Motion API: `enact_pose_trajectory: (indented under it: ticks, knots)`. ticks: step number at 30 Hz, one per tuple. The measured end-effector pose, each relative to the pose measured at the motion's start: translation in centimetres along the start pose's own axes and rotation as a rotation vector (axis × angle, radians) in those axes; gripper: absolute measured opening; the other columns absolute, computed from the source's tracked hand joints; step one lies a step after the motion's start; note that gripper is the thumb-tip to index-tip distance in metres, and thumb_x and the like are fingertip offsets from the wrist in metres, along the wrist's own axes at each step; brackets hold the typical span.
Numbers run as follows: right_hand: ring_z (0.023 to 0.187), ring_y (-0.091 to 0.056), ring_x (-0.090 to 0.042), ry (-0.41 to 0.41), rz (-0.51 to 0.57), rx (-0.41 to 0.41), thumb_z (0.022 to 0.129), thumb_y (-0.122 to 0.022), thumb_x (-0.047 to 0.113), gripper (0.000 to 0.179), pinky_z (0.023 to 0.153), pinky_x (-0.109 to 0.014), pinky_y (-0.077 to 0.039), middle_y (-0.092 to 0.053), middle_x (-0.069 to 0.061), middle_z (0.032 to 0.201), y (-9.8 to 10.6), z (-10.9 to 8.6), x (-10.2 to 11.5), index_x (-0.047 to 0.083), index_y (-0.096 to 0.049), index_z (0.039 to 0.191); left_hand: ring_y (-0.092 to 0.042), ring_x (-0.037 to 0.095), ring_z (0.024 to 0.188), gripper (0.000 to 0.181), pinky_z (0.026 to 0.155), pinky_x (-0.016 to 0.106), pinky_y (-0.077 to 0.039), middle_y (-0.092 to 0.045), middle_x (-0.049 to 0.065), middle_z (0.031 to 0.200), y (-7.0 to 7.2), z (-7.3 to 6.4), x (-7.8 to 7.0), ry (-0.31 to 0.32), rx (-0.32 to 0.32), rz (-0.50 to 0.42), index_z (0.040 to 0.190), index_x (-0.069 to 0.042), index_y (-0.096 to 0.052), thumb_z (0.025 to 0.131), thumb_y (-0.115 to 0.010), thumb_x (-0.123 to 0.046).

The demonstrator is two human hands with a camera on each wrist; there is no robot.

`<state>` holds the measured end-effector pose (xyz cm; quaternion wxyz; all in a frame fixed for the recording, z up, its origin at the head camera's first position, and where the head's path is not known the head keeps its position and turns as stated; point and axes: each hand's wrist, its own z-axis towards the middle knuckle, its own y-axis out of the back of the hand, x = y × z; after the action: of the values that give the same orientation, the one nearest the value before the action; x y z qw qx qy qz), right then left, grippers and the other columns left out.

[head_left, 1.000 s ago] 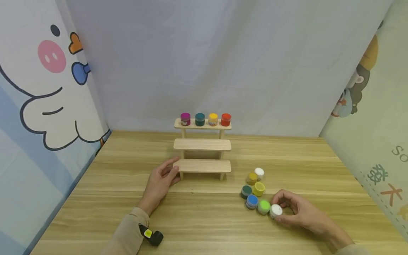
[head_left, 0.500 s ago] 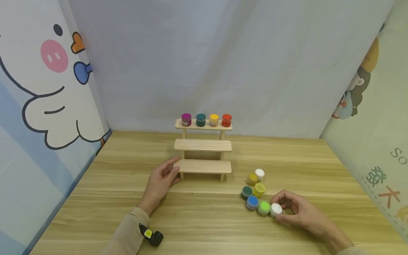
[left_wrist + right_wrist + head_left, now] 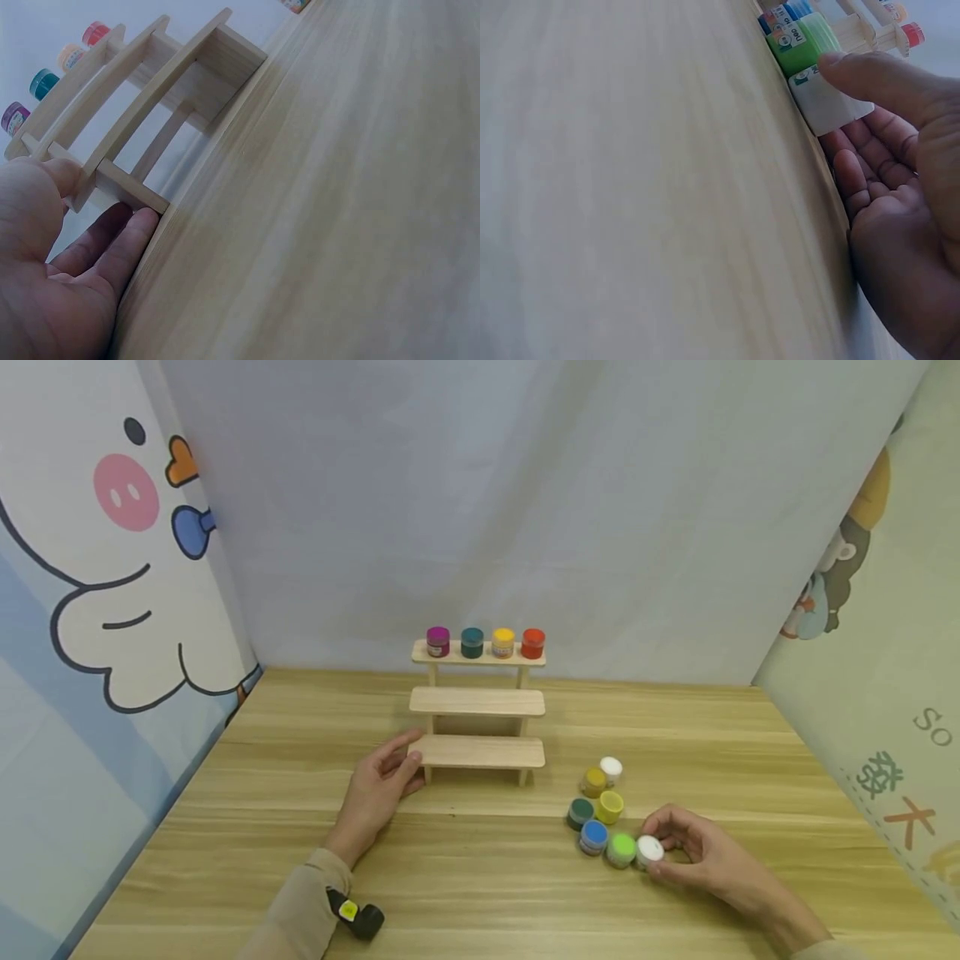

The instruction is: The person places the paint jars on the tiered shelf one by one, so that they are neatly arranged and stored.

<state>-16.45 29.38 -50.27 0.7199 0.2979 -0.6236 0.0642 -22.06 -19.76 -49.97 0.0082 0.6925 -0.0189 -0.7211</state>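
Observation:
A three-tier wooden display stand (image 3: 477,750) stands on the table, with purple (image 3: 438,642), teal (image 3: 472,642), orange-yellow (image 3: 503,642) and red (image 3: 533,643) paint jars in a row on its top tier. At its lower left end, my left hand (image 3: 378,787) holds the bottom tier, thumb at the board's end and fingers (image 3: 131,244) by the side leg. My right hand (image 3: 708,858) pinches a white paint jar (image 3: 649,852) between thumb and fingers. That jar stands on the table beside a light green jar (image 3: 621,850); in the right wrist view the thumb (image 3: 855,71) lies across it.
More paint jars stand right of the stand: blue (image 3: 593,837), dark green (image 3: 581,813), yellow (image 3: 610,807), ochre (image 3: 594,782) and another white one (image 3: 611,770). A grey-white curtain (image 3: 480,510) hangs behind the table, with printed cloths on both sides.
The white jar in my right hand has shifted very slightly, staying beside the light green one. My left hand keeps its place on the stand.

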Motion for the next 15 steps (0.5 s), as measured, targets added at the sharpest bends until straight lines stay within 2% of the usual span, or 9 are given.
enact_pose_trajectory:
  ticks: [11, 15]
  knots:
    - [0.11, -0.068, -0.02, -0.011, -0.005, -0.024, 0.099, -0.082, 0.001, 0.035, 0.098, -0.022, -0.061, -0.066, -0.019, 0.131, -0.07, -0.1, 0.04, 0.001, -0.065, 0.13, -0.063, 0.039, 0.143, 0.046, 0.103, 0.032, -0.066, -0.06, 0.027, 0.157, 0.09, 0.24, 0.3, 0.003, 0.012, -0.002, 0.162, -0.014, -0.059, 0.116, -0.063, -0.015]
    - [0.109, -0.069, -0.02, 0.016, 0.009, -0.027, 0.099, -0.081, -0.001, 0.034, 0.097, -0.022, -0.061, -0.066, -0.017, 0.129, -0.12, -0.15, 0.26, -0.002, -0.064, 0.129, -0.062, 0.039, 0.143, 0.046, 0.102, 0.032, -0.066, -0.059, 0.026, 0.158, 0.07, 0.26, 0.22, 0.001, 0.016, -0.002, 0.162, -0.015, -0.058, 0.116, -0.063, -0.015]
